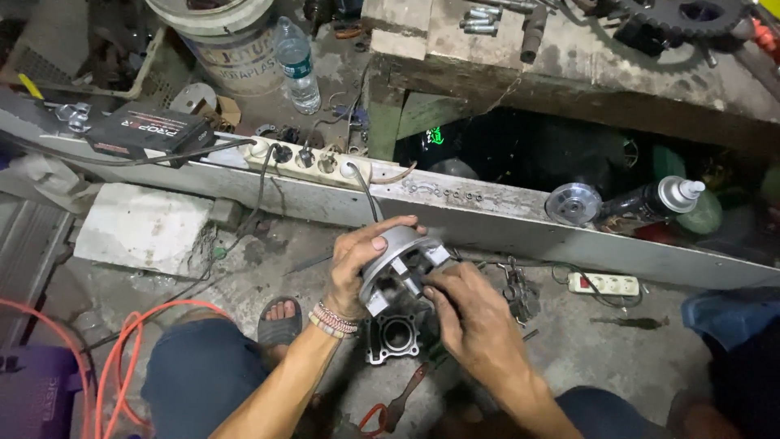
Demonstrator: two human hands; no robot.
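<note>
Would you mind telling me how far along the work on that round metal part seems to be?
Done: the cylinder block lies apart on the floor. In hand: the left hand grips the round metal part while the right hand works its underside. Left: pliers lie unused; whether the two parts go together is unclear.

place: repair workshop | signs: sprocket [691, 15], bolts [479, 20], grimy workbench [569, 69]

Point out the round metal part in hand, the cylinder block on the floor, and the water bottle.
round metal part [400, 258], head view, on its grey outer wall.
cylinder block [395, 335], head view, on the rim of its bore.
water bottle [297, 67], head view, on the clear body.
</note>
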